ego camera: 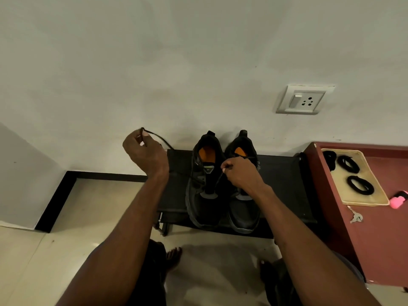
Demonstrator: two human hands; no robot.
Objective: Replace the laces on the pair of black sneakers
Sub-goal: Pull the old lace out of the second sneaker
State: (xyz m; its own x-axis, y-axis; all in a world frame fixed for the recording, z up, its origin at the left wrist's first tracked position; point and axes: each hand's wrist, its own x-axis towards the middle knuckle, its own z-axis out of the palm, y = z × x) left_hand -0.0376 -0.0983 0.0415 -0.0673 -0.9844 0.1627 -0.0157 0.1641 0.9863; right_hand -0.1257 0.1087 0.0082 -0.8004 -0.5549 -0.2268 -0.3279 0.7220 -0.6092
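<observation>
Two black sneakers with orange insoles stand side by side on a low black rack (284, 180), toes towards me. A black lace (162, 139) runs from the left sneaker (204, 191) up and to the left. My left hand (144, 154) pinches one end of that lace, raised high to the left of the shoe. My right hand (241, 174) pinches the lace's other end just above the gap between the shoes, partly covering the right sneaker (244, 210). Coiled black laces (359, 185) lie on a beige tray (375, 200) at the right.
The tray sits on a maroon cabinet (379, 228) right of the rack, with a pink object (398, 200) and a key (355, 216) beside it. A wall socket (303, 100) is above. My bare feet stand on the tiled floor (72, 219) in front of the rack.
</observation>
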